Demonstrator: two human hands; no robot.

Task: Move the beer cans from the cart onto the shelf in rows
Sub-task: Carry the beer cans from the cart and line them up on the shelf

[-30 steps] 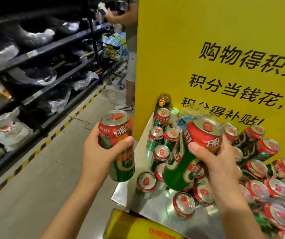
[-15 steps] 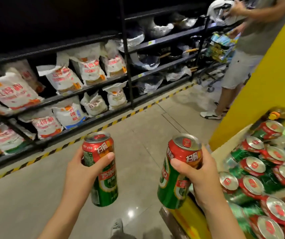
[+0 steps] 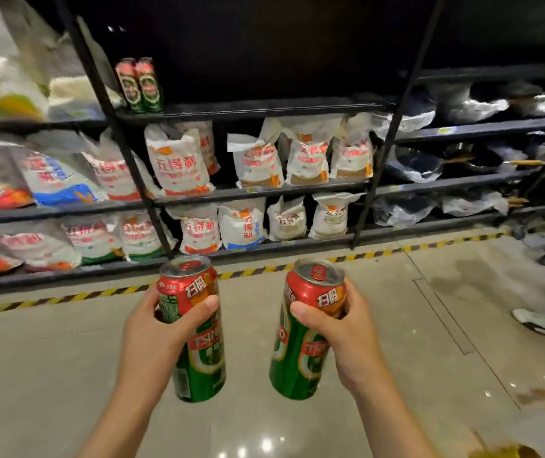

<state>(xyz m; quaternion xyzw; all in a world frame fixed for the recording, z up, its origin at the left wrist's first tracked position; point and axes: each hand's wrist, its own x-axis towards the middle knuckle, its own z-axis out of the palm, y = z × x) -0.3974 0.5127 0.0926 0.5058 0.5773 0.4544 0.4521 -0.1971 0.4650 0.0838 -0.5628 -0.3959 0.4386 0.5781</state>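
1. The left hand [image 3: 157, 328] is wrapped round the left can [image 3: 195, 328], thumb across the front just under the red band and fingers behind. The grip sits on the upper half, which leaves the base free; I judge that suits setting the can down on its bottom.

2. The right hand [image 3: 337, 328] clamps the right can [image 3: 307, 328] the same way, thumb on the near side and fingers curled round the far side. This can tilts slightly, its top leaning right; the left can stands closer to upright.

3. Both cans are held in the air over the floor [image 3: 396, 325], apart from each other with a clear gap between, and well short of the shelf [image 3: 257, 109]. One per hand probably halves the trips from the cart, which is not in view.

4. Two shelved cans [image 3: 139, 84] stand upright and touching at the left end of the top board, against the black upright [image 3: 99, 94]. Starting at that end gives a fixed edge to build a row from; the rest of the board to their right is dark, and I cannot tell what it holds.

5. The boards below carry white bags [image 3: 257, 157], so the top board looks like the only place meant for beer.

6. The likely next move is to raise both cans to the top board and set them beside the standing pair, tops up.
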